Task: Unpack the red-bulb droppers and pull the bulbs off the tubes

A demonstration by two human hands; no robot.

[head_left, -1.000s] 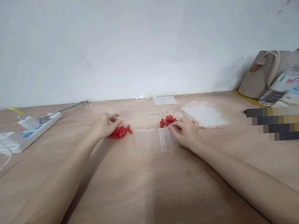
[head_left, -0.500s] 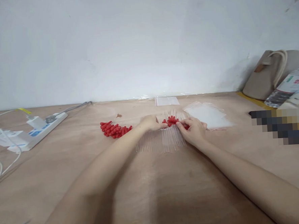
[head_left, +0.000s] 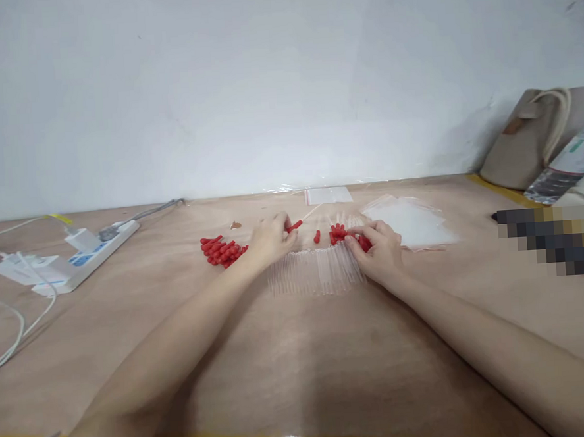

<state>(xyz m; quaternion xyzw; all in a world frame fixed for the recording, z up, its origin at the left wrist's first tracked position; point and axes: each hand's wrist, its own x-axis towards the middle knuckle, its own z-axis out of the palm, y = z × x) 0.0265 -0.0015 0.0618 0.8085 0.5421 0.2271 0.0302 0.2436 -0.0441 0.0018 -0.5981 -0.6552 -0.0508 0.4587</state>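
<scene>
My left hand [head_left: 272, 239] is closed around a dropper with a red rubber bulb [head_left: 295, 226]. Its thin clear tube points up and to the right. On the far side of a row of clear tubes [head_left: 310, 273] laid side by side, my right hand [head_left: 379, 249] has its fingers pinched at the red bulbs [head_left: 339, 233]. Whether a bulb is between those fingertips is hidden. A single loose red bulb [head_left: 317, 236] lies between the two hands. To the left, a pile of red-bulbed pieces [head_left: 219, 250] is partly covered by my left hand and forearm.
Flat clear bags [head_left: 406, 223] are stacked right of my right hand, and another bag [head_left: 329, 196] lies near the wall. A power strip [head_left: 89, 257] with chargers and cables stands at left. At the far right are a grey bag [head_left: 520, 145] and a plastic bottle [head_left: 561, 169].
My left hand has moved left and slightly back from the bulbs, now with a dropper in it. One loose bulb has come into view. The right hand has hardly moved.
</scene>
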